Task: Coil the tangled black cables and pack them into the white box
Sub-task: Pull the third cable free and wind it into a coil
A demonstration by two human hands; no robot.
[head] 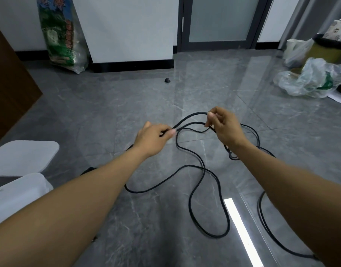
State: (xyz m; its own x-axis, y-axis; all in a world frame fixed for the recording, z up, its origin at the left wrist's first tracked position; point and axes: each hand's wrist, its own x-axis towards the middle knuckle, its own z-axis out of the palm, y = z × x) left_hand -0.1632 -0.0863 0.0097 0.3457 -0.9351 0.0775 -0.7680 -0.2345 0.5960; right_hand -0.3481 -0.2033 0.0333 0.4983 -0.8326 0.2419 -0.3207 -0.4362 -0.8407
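Two bare hands lift strands of a tangled black cable above a grey marble-patterned tile floor.

The polished floor fills most of the frame; at the left edge sits the white plastic box, with its white rounded lid just behind it, both well apart from the hands. A printed green-and-white woven sack leans against the wall at upper left, and crumpled clear plastic bags lie at upper right. The long thin black cable sprawls in loose loops across the centre and lower right of the frame. The left hand pinches several strands between thumb and curled fingers; the right hand, near it, pinches a raised loop between its fingertips.
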